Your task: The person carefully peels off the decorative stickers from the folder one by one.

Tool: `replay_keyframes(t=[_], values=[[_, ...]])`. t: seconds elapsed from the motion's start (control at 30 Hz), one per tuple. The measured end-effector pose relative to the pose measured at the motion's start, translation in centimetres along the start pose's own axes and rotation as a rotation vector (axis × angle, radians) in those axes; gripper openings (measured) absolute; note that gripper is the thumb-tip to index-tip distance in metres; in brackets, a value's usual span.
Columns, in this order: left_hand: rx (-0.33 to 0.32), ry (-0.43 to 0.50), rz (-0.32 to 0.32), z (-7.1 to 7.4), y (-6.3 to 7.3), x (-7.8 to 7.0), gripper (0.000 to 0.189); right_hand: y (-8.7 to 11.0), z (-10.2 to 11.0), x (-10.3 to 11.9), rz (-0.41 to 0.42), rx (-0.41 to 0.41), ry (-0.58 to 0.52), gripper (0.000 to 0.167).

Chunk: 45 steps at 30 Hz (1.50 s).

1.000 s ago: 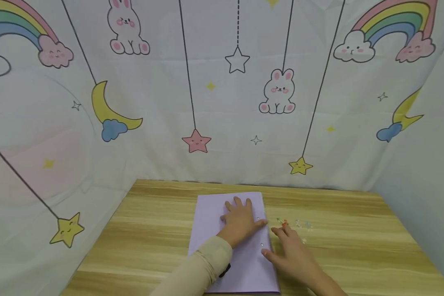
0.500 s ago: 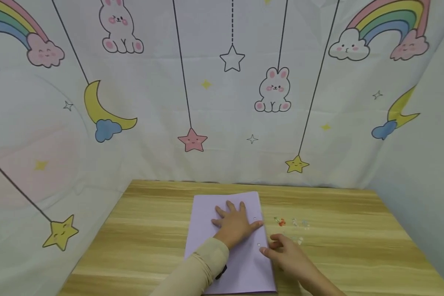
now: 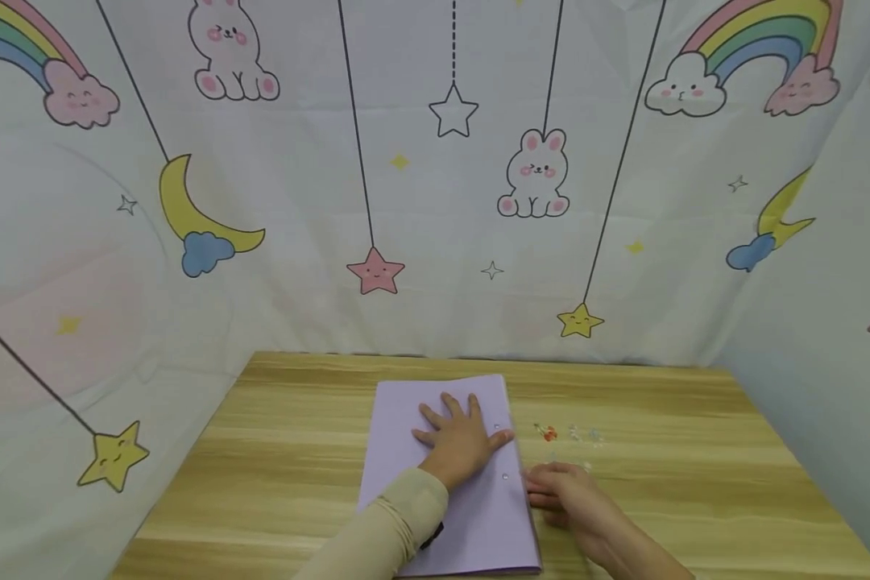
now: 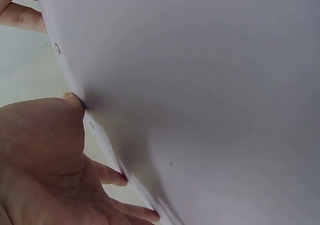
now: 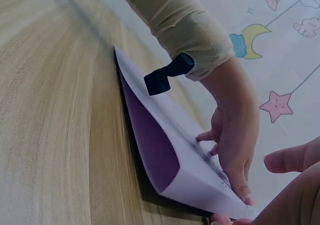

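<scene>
A light purple folder lies on the wooden table, with two small round eyelets near its right edge. My left hand presses on its cover with fingers spread, the thumb lying by that edge. In the right wrist view the near end of the folder gapes between its layers. My right hand is turned on its side at the folder's right edge, fingertips touching it. Its thumb stands apart from the folder in the right wrist view. A black wrist mount sits at the left sleeve cuff.
Several small flower-like pieces lie on the table right of the folder: a red one, plus pale and bluish ones. A white curtain printed with rabbits, stars and rainbows hangs around the wooden table.
My right hand has drawn in to the folder's right edge and turned onto its side. The left hand's fingers shifted slightly left on the cover, then stayed. The view moved a little.
</scene>
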<state>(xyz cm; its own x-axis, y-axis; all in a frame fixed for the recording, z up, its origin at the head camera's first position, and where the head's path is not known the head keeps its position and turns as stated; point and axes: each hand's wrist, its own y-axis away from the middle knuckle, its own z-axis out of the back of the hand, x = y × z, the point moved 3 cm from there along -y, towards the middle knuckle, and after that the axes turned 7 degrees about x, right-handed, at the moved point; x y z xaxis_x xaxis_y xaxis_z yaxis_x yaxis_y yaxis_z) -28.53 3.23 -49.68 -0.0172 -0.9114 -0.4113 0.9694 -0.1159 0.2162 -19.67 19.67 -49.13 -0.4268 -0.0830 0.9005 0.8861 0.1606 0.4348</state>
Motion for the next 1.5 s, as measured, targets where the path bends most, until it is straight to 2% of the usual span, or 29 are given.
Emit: replay_keyframes(t=[0.1,0.23,0.3,0.43,0.53,0.6,0.67,0.73,0.93,1.1,1.27,1.33,1.43,1.5], values=[[0.014,-0.006,0.004,0.1,0.1,-0.2,0.097,-0.1,-0.4,-0.2,0.009,0.038,0.029,0.047],[0.042,-0.011,0.01,0.2,0.3,-0.6,0.096,-0.4,-1.4,-1.0,0.073,0.098,0.096,0.052],[0.054,-0.019,0.01,0.4,0.4,-0.8,0.096,-0.4,-1.7,-1.4,0.094,0.092,0.106,0.05],[0.035,-0.048,-0.013,1.8,0.6,-1.2,0.098,0.2,-2.0,-1.8,0.129,0.099,0.042,0.046],[-0.019,-0.062,-0.08,4.0,0.6,-1.7,0.095,1.0,-2.0,-1.0,0.186,0.118,0.009,0.049],[-0.053,-0.033,-0.119,5.9,0.8,-2.0,0.09,1.6,-2.0,-0.1,0.233,0.116,0.007,0.051],[-0.08,0.017,-0.148,7.8,1.2,-2.1,0.087,2.3,-2.0,0.9,0.267,0.099,0.018,0.052],[-0.101,0.086,-0.15,9.6,1.8,-2.1,0.088,3.2,-1.9,2.0,0.294,0.084,0.033,0.052],[-0.202,0.22,-0.198,13.8,4.1,-1.4,0.097,6.0,-1.5,4.8,0.401,0.052,0.163,0.047],[-0.242,0.298,-0.255,16.6,7.4,-0.5,0.096,8.2,-1.8,5.9,0.563,0.014,0.306,0.044],[-0.233,0.418,-0.319,17.9,11.0,1.2,0.083,9.5,-2.7,6.0,0.852,-0.025,0.454,0.049],[-0.203,0.496,-0.353,18.0,12.1,2.0,0.077,9.8,-3.0,5.9,0.964,-0.071,0.528,0.053],[-0.104,0.662,-0.404,18.3,13.4,2.9,0.071,10.3,-3.1,5.5,1.083,-0.152,0.637,0.06],[-0.034,0.779,-0.425,18.8,14.2,3.4,0.069,10.5,-3.3,5.3,1.181,-0.184,0.687,0.054]])
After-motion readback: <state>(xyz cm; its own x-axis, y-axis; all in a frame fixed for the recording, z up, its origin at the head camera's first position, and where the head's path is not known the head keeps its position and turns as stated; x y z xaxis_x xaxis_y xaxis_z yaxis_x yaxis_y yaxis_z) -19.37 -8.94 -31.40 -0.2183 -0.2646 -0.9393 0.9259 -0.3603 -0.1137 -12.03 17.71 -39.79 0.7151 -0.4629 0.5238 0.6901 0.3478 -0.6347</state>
